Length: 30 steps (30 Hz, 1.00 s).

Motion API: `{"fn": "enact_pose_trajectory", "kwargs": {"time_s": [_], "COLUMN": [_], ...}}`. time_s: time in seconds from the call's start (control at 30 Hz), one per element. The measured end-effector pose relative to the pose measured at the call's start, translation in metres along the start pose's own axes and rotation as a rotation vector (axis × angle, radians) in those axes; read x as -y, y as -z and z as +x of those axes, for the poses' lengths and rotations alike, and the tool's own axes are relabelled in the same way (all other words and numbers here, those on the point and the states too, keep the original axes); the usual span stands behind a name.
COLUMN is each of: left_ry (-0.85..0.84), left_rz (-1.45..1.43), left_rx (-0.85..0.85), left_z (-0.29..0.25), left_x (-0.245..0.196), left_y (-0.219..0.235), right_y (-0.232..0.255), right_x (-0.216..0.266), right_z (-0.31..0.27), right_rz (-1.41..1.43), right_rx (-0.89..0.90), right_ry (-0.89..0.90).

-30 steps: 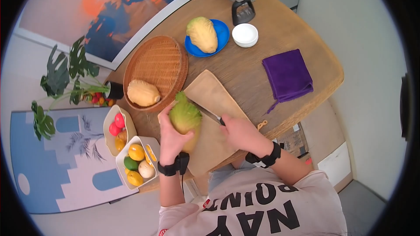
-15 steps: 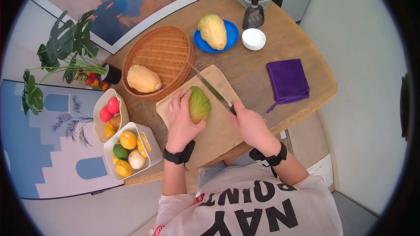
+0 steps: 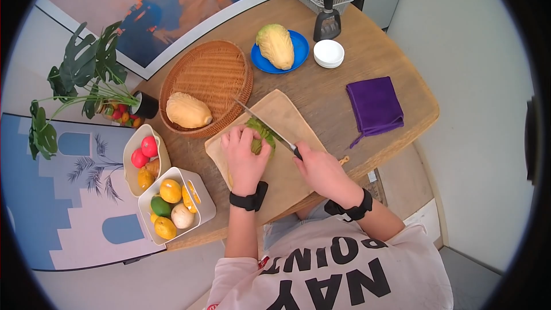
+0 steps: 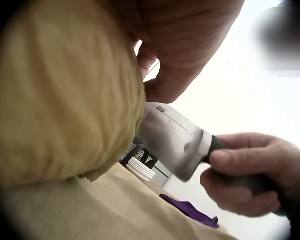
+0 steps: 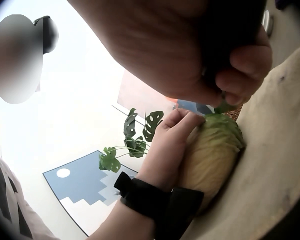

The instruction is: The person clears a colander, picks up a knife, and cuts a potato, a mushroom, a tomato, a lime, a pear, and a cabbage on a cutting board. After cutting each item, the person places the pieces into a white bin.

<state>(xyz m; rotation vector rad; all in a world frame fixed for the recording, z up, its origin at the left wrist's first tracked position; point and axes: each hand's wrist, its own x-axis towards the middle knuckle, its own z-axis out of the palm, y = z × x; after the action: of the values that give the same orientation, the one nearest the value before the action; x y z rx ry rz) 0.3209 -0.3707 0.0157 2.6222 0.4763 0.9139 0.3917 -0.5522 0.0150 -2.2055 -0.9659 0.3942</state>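
A napa cabbage (image 3: 262, 131), pale yellow with a green leafy end, lies on a beige cutting board (image 3: 290, 181). My left hand (image 3: 247, 158) holds it from above, fingers curled over it close to the leaves, hiding most of its body in the head view. The right wrist view shows the length of the cabbage (image 5: 210, 162) beneath that hand. In my right hand (image 3: 326, 173) I grip the black handle of a kitchen knife (image 3: 275, 135). Its broad blade (image 4: 172, 140) stands right at the leafy end, just beyond the left fingers.
Behind the board, a wicker tray (image 3: 221, 69) bears one cabbage (image 3: 188, 110), and a blue plate (image 3: 299, 57) another. White bowls (image 3: 329, 53), a black-handled tool (image 3: 328, 20) and a purple cloth (image 3: 376, 106) lie rightward. Two produce bins (image 3: 206, 206) (image 3: 131, 158) stand at left.
The knife has come from the right of the cabbage, blade lifted, to its leafy end. My left hand has shifted from the cabbage's side to over its top.
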Motion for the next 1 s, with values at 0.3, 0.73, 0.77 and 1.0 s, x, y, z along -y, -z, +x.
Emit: {"fn": "enact_pose_trajectory", "kwargs": {"time_s": [0.3, 0.73, 0.77, 1.0], "left_ry": [-0.001, -0.008, 0.001, 0.037], "left_rz": [-0.042, 0.129, 0.103, 0.026], "left_rx": [-0.021, -0.045, -0.036, -0.087], "left_z": [0.003, -0.011, -0.013, -0.017], "left_x": [0.004, -0.005, -0.004, -0.003], "left_y": [0.002, 0.015, 0.016, 0.020], "right_y": [-0.007, -0.007, -0.008, 0.003], "right_x": [0.003, 0.008, 0.007, 0.030], "right_z": [0.001, 0.001, 0.000, -0.003], "right_rz": [0.019, -0.045, -0.037, -0.024], "right_rx": [0.048, 0.046, 0.051, -0.042], "right_ry": [0.002, 0.076, 0.080, 0.152]}}
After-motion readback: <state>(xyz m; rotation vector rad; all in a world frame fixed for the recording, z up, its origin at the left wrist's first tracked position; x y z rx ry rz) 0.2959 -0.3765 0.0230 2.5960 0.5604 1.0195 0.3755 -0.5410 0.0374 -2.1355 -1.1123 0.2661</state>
